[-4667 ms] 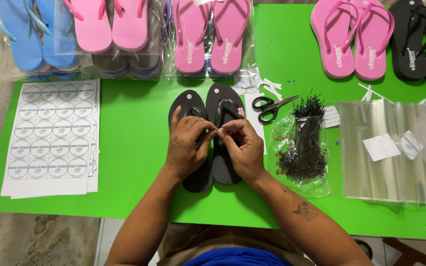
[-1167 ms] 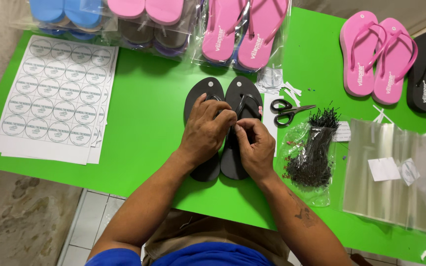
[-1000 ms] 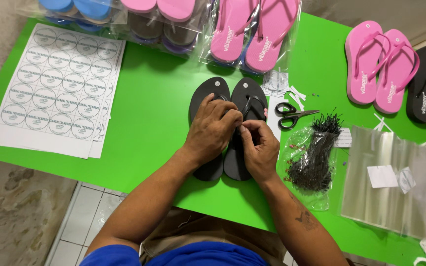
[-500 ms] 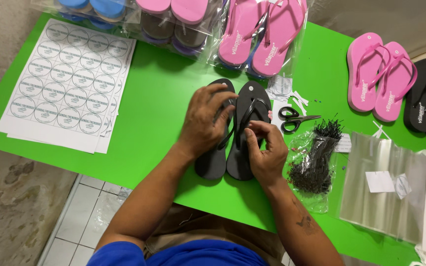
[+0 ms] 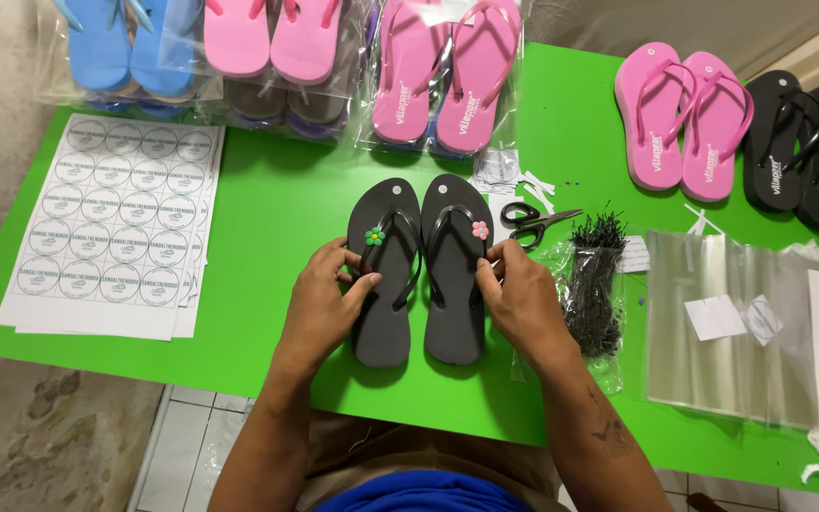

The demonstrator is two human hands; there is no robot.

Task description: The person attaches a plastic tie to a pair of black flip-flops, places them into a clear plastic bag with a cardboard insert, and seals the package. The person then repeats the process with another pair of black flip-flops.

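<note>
Two black flip-flops lie side by side on the green table (image 5: 267, 218). The left flip-flop (image 5: 383, 332) carries a small green flower charm (image 5: 373, 236) on its strap. The right flip-flop (image 5: 453, 327) carries a pink flower charm (image 5: 480, 229). My left hand (image 5: 326, 308) rests on the left flip-flop's outer edge, fingers touching its strap. My right hand (image 5: 521, 299) holds the right flip-flop's outer edge, fingertips near the pink charm.
A sheet of round stickers (image 5: 116, 226) lies at the left. Black scissors (image 5: 528, 220) and a bag of black ties (image 5: 594, 284) sit right of the flip-flops, then clear plastic bags (image 5: 722, 322). Bagged blue and pink flip-flops (image 5: 443, 71) line the back; loose pink (image 5: 684, 118) and black pairs (image 5: 808, 147) at far right.
My hands have drawn apart from the middle of the straps to the outer sides of the pair, uncovering the green and pink flower charms. The view has shifted slightly.
</note>
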